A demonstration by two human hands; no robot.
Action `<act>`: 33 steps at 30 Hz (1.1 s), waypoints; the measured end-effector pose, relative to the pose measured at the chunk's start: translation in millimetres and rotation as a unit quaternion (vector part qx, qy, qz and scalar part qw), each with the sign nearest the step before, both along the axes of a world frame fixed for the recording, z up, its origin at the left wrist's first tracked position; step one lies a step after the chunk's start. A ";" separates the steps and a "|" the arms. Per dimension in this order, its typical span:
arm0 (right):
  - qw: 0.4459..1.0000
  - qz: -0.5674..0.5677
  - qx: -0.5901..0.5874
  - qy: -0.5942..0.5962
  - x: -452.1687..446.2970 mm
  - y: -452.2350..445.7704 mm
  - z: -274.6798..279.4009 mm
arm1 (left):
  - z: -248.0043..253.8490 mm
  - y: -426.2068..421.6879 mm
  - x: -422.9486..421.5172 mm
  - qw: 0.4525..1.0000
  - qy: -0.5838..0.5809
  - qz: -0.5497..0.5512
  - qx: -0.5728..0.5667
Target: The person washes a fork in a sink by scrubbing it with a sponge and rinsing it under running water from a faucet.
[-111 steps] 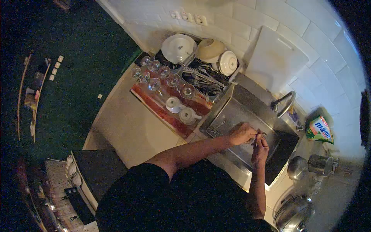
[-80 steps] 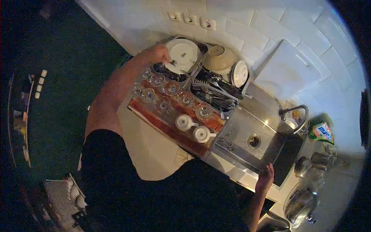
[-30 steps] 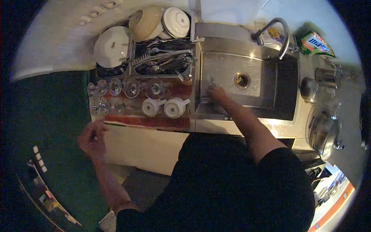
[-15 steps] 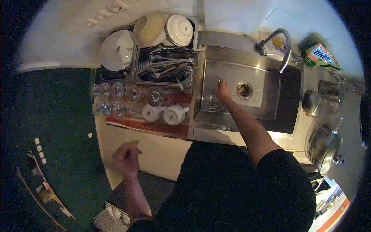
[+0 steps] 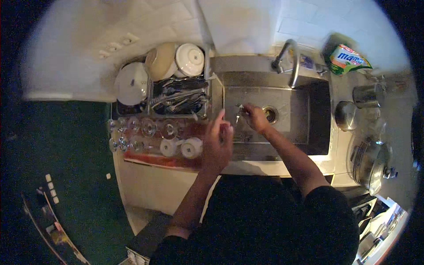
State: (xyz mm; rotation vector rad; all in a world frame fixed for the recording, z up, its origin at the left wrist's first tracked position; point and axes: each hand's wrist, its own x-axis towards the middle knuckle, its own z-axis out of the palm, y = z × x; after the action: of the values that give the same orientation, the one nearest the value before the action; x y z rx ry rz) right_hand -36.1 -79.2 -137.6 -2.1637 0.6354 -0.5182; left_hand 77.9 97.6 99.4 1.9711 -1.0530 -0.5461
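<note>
Over the sink (image 5: 291,99), my right hand (image 5: 255,118) pinches a small shiny piece of cutlery (image 5: 239,115), left of the drain. More cutlery (image 5: 242,138) lies at the sink's lower left, partly hard to make out. My left hand (image 5: 218,143) is raised near the sink's left edge, its fingers apart and nothing seen in them. To its left, two white cups (image 5: 191,148) and several upside-down stemmed glasses (image 5: 149,126) stand on a red mat (image 5: 145,159).
Behind the glasses, a rack (image 5: 150,95) holds a white plate (image 5: 131,84), bowls (image 5: 190,59) and much cutlery (image 5: 181,99). A curved faucet (image 5: 295,66) rises behind the sink. To the right are a detergent pouch (image 5: 349,59), metal pots (image 5: 346,115) and a lidded pan (image 5: 371,165).
My left hand has come from the far left, in front of the counter, to beside my right hand. My right hand, earlier low among the sink's cutlery, now shows a piece between its fingers.
</note>
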 end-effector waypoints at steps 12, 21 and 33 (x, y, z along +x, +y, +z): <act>0.945 -0.226 0.208 -0.113 -58.8 -7.0 90.2 | -199.0 -70.4 -30.8 0.958 0.256 -0.124 -0.022; 0.865 -0.439 0.157 -0.186 -41.4 -132.4 61.3 | -128.2 -90.7 -53.1 0.903 0.418 -0.007 0.102; 0.836 -0.306 0.360 -0.279 -60.7 -120.2 94.0 | -112.4 -133.9 -79.7 0.856 0.511 0.059 0.046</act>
State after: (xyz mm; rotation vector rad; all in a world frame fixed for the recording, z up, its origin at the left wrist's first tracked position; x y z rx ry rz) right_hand -96.8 -199.3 -43.7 -0.9920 0.9850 -1.0040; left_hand -1.8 -36.3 -13.0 1.4326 -0.2220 -1.3804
